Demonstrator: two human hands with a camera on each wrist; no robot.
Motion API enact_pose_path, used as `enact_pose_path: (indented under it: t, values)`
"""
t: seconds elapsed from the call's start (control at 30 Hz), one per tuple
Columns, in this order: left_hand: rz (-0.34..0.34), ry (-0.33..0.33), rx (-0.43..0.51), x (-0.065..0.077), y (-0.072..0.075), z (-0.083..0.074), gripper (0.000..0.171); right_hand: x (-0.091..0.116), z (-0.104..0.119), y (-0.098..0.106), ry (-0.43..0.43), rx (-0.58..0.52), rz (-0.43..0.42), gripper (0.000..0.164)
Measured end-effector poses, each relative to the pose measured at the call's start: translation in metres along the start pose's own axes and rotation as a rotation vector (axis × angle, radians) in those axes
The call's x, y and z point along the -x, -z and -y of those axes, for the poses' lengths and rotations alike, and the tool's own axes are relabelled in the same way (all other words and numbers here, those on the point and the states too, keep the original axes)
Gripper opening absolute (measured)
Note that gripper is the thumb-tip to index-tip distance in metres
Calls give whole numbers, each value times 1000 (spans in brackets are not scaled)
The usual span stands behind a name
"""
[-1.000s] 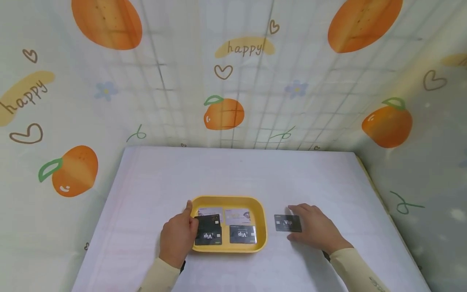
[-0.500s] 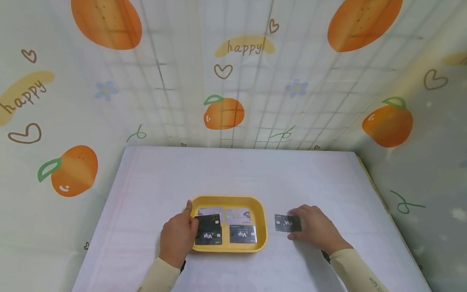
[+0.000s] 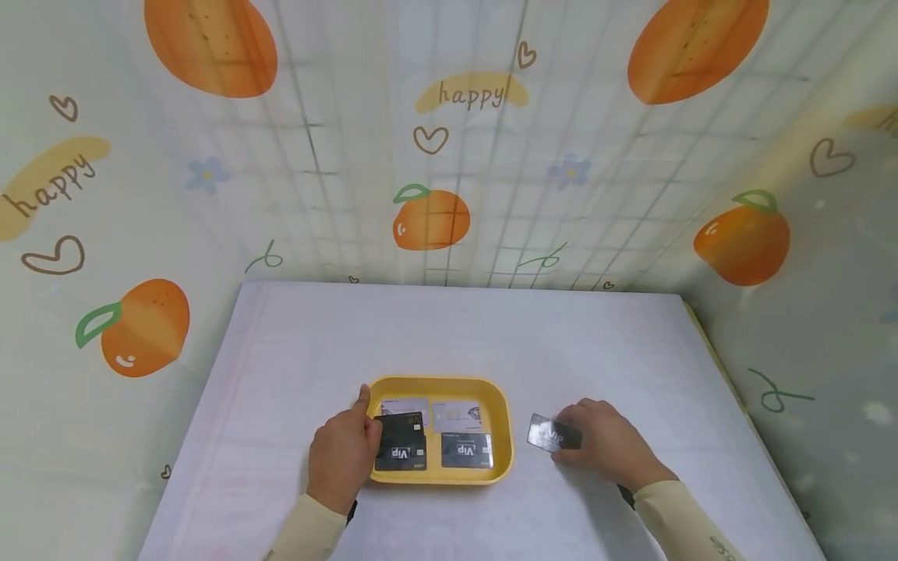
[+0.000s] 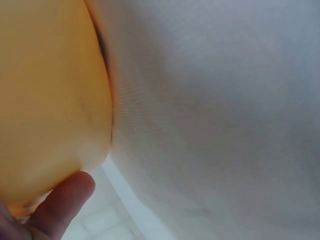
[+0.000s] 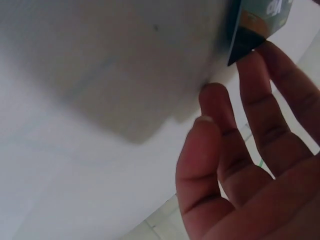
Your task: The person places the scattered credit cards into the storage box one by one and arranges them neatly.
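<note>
My left hand [image 3: 342,453] grips the left rim of a yellow tray [image 3: 507,436], thumb over the edge. In the left wrist view, a fingertip [image 4: 82,185] lies against the tray's outer wall [image 4: 55,90]. Inside the tray are two pale cards at the back, a black VIP card [image 3: 466,450] at front right and overlapping black VIP cards [image 3: 401,453] at front left. Right of the tray, my right hand [image 3: 617,446] holds another black VIP card [image 3: 550,433] by its right part. That card [image 5: 262,25] is tilted, with a glare across its face.
The tray stands on a table with a white cover [image 3: 449,331]. A curtain [image 3: 351,202] printed with oranges and hearts hangs behind the table and along both sides. The right table edge [image 3: 712,351] runs beside the curtain.
The right hand's fingers have closed in on the black VIP card, which has gone from flat on the table to tilted. The left hand and tray have stayed put.
</note>
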State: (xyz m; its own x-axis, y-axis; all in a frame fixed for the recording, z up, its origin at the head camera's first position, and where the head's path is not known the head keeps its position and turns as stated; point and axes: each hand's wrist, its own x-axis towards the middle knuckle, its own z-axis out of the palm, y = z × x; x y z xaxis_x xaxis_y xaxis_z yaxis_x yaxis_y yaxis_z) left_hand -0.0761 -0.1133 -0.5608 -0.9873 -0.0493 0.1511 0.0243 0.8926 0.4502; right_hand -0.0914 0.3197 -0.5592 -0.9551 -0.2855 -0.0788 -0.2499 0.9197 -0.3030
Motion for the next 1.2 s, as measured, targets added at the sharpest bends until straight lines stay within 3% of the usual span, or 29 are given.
enact_pose_path:
  t: [0.33, 0.5, 0.63, 0.97, 1.2]
  values:
    - [-6, -12, 14, -2, -2, 9, 59, -6, 10, 6, 4, 53, 9, 50]
    - [-27, -22, 19, -2, -2, 10, 57, -16, 21, 25, -5, 76, -37, 48]
    - [-38, -20, 24, -4, -3, 10, 57, -26, 34, 41, 47, 92, -105, 46]
    - [-38, -25, 26, -6, -2, 7, 56, -57, 88, 72, 163, 172, -123, 48]
    - [-47, -36, 23, -5, -1, 6, 57, -73, 135, 73, 224, 231, -50, 51]
